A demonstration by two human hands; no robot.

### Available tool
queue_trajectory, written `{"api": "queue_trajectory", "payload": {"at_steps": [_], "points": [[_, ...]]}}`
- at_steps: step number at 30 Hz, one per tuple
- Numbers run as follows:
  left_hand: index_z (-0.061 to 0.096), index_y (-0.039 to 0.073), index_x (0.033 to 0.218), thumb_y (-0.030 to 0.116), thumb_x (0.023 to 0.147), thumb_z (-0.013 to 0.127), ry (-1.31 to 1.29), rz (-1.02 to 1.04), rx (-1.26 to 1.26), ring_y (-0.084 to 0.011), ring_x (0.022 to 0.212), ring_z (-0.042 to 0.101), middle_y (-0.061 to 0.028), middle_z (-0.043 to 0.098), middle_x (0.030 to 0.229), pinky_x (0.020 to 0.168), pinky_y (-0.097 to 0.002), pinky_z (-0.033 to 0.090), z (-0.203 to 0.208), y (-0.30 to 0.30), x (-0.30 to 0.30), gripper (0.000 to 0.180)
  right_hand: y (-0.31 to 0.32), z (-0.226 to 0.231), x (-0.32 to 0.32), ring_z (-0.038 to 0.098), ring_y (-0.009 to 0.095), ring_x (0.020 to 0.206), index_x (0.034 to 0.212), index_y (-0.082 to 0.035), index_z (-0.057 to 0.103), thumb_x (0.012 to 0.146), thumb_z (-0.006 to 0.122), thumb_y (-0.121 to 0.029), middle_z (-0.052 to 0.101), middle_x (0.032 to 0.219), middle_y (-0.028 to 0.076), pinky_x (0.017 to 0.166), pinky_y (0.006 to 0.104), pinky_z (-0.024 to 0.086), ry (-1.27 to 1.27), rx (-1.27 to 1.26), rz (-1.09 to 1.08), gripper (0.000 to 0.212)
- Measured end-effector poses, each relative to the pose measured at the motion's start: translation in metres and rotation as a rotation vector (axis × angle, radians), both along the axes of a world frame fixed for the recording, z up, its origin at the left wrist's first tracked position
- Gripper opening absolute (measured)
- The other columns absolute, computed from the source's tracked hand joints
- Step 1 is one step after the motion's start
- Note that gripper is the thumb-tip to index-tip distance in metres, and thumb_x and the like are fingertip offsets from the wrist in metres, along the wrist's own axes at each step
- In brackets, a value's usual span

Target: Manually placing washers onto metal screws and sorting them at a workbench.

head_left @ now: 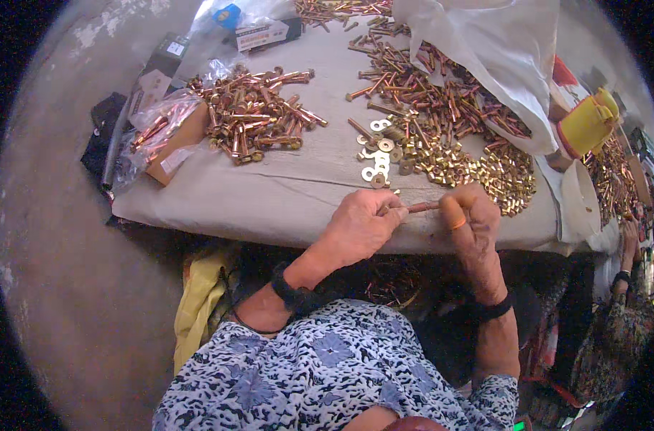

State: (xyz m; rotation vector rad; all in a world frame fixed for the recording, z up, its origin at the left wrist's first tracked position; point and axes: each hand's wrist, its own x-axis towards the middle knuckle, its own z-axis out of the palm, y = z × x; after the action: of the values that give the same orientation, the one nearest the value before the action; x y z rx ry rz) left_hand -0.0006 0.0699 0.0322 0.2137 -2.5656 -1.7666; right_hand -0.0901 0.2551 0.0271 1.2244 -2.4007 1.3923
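Note:
Over the front edge of the table, a copper-coloured bolt (423,207) spans the gap between my two hands. My left hand (363,224) is closed, its thumb and fingers pinching the bolt's left end. The other end is in the closed fingers of my right hand (474,219), which has an orange band on one finger. Both ends of the bolt are hidden by fingers. Just beyond my hands lie flat washers (378,164), some silvery, some brassy. Right of them spreads a heap of small brass-coloured nuts (478,176).
A pile of bolts (255,111) lies left, beside an open cardboard box (176,140) with bagged bolts. More loose bolts (442,93) spill from a white sack (492,50). A yellow container (589,122) stands right. Another person's hand (628,241) is at far right.

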Motion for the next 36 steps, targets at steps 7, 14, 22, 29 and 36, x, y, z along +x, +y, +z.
{"api": "queue_trajectory", "payload": {"at_steps": [7, 14, 22, 29, 36], "points": [[0.059, 0.004, 0.082, 0.020, 0.086, 0.053, -0.129, -0.034, 0.111, -0.0061, 0.040, 0.043, 0.0015, 0.049, 0.054, 0.036, -0.0223, 0.033, 0.003, -0.002, 0.001, 0.017, -0.007, 0.010, 0.000, 0.057, 0.028, 0.083, 0.093, -0.006, 0.060, 0.075, 0.064, -0.011, 0.059, 0.085, 0.013, 0.073, 0.0349, 0.045, 0.180, -0.047, 0.191, 0.019], [0.058, 0.001, 0.077, 0.017, 0.086, 0.053, -0.150, -0.006, 0.187, -0.0077, 0.039, 0.044, -0.0006, 0.049, 0.053, 0.035, -0.0253, 0.034, 0.012, 0.001, 0.002, 0.019, -0.013, 0.007, 0.005, 0.055, 0.025, 0.066, 0.083, -0.006, 0.061, 0.076, 0.065, -0.013, 0.058, 0.071, 0.010, 0.056, 0.0333, 0.042, 0.077, -0.118, 0.061, 0.010], [0.058, 0.006, 0.082, 0.020, 0.087, 0.053, -0.164, -0.074, 0.306, -0.0042, 0.037, 0.040, 0.0022, 0.048, 0.054, 0.033, -0.0200, 0.029, 0.009, -0.007, 0.005, 0.016, -0.005, 0.010, 0.005, 0.056, 0.027, 0.067, 0.086, -0.005, 0.059, 0.077, 0.064, -0.014, 0.058, 0.073, 0.011, 0.060, 0.0338, 0.044, 0.020, 0.041, 0.129, 0.013], [0.058, 0.002, 0.080, 0.016, 0.087, 0.053, -0.175, -0.017, 0.309, -0.0052, 0.039, 0.042, 0.0012, 0.049, 0.055, 0.034, -0.0219, 0.032, 0.018, -0.011, 0.007, 0.017, -0.032, 0.013, 0.010, 0.054, 0.021, 0.060, 0.076, -0.004, 0.060, 0.079, 0.064, -0.019, 0.055, 0.064, 0.009, 0.053, 0.0322, 0.041, 0.062, -0.221, 0.122, 0.015], [0.061, 0.002, 0.093, 0.015, 0.085, 0.057, 0.039, 0.315, 0.117, -0.0039, 0.046, 0.043, 0.0023, 0.052, 0.061, 0.038, -0.0202, 0.033, 0.039, -0.046, 0.003, 0.016, -0.038, 0.018, 0.004, 0.055, 0.025, 0.062, 0.090, -0.006, 0.060, 0.078, 0.064, -0.018, 0.057, 0.072, 0.009, 0.055, 0.0332, 0.042, -0.215, 0.003, 0.029, 0.018]]}}
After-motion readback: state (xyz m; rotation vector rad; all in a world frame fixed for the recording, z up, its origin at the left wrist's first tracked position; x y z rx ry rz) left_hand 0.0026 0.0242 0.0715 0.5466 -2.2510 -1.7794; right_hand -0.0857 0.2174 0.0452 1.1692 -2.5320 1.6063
